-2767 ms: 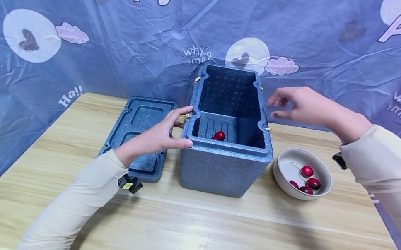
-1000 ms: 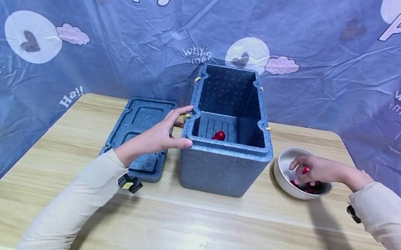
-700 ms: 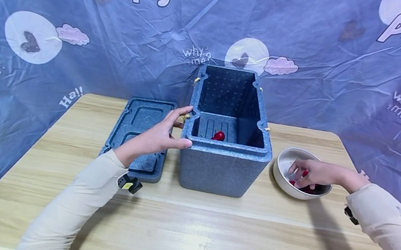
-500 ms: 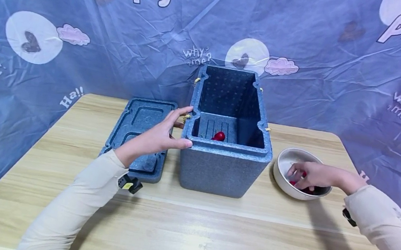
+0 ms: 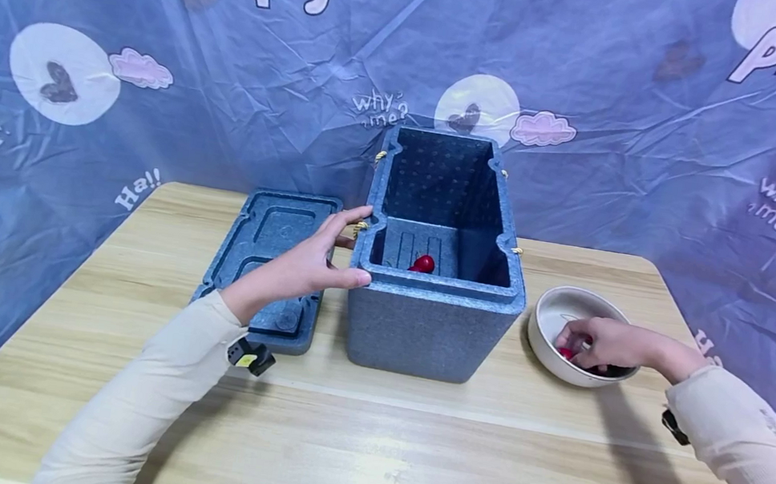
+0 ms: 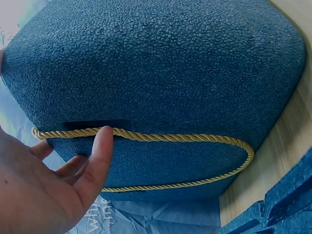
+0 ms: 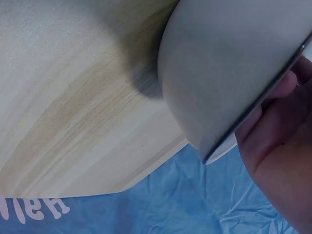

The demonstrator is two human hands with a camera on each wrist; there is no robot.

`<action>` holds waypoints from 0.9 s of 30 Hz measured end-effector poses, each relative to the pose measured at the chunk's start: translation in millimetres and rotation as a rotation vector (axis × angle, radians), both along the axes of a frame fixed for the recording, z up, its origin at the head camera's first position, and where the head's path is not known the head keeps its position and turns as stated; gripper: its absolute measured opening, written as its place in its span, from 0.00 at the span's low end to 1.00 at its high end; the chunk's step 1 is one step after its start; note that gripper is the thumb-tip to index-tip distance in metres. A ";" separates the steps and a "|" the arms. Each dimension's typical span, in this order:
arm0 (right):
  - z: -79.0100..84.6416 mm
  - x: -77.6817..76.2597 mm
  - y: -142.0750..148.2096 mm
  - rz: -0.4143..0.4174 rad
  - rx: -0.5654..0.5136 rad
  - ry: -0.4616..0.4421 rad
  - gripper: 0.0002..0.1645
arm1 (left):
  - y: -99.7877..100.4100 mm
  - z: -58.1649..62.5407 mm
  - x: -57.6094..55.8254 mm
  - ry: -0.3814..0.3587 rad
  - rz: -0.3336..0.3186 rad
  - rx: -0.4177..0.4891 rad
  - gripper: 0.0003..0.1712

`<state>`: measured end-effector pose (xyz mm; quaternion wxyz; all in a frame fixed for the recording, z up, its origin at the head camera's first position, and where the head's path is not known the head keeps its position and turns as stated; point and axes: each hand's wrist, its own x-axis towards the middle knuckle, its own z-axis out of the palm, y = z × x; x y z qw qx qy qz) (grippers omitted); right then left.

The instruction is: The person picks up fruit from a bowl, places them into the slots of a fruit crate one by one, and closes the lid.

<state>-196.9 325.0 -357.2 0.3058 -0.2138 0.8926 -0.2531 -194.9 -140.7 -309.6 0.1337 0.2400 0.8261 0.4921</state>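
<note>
A tall blue-grey foam box [image 5: 413, 330] stands uncovered at the table's middle. My left hand [image 5: 308, 264] rests at its near left corner, thumb on the front rim and fingers along the side. In the left wrist view, an extended finger of the left hand [image 6: 63, 180] touches the yellow rope handle [image 6: 185, 138]. A red cherry [image 5: 424, 263] lies on the box floor. My right hand [image 5: 611, 344] reaches down into a pale round bowl [image 5: 548, 358], fingers bent among cherries [image 5: 565, 352]. The hand and rim hide most of them, and any grip is hidden.
The foam lid [image 5: 285, 221] lies on the table left of the box, partly under my left forearm. Behind the wooden table [image 5: 349, 439] hangs a blue printed cloth [image 5: 289, 101].
My right hand has moved from beside the box's right rim down into the bowl, and its fingers have since sunk deeper. The left hand and box have stayed in place.
</note>
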 end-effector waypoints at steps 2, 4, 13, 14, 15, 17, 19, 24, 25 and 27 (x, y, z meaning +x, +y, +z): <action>-0.2 0.2 0.1 -0.004 0.001 0.006 0.13 | 0.0 -0.6 -0.4 0.002 -0.001 -0.001 0.62; -0.4 0.2 0.2 -0.008 0.000 0.008 0.13 | -0.1 -1.2 -0.7 0.003 0.000 -0.001 0.62; -0.5 0.1 1.1 -0.038 -0.010 0.019 0.13 | -0.4 -1.1 -0.1 0.004 0.002 -0.009 0.60; 0.1 0.2 1.3 -0.046 -0.015 0.014 0.13 | -0.5 -0.9 0.0 0.004 0.003 -0.010 0.61; 1.1 0.1 1.4 -0.052 -0.016 0.012 0.14 | -0.6 -0.7 0.1 0.004 0.003 -0.011 0.60; 3.6 0.2 2.1 -0.067 -0.023 0.008 0.15 | -0.6 -0.4 0.1 0.005 0.003 -0.012 0.60; 7.7 0.1 2.5 -0.076 -0.026 0.011 0.17 | -0.6 -0.1 0.0 0.006 0.003 -0.014 0.59; 23.1 -0.5 3.8 -0.074 -0.008 0.042 0.18 | -0.3 0.8 -0.2 0.003 0.002 -0.015 0.57; 26.3 -0.9 3.9 -0.073 -0.007 0.048 0.18 | -0.3 0.8 -0.2 0.003 0.002 -0.016 0.56; 33.1 -1.9 3.7 -0.072 -0.006 0.058 0.18 | -0.2 0.8 -0.3 0.003 0.001 -0.016 0.55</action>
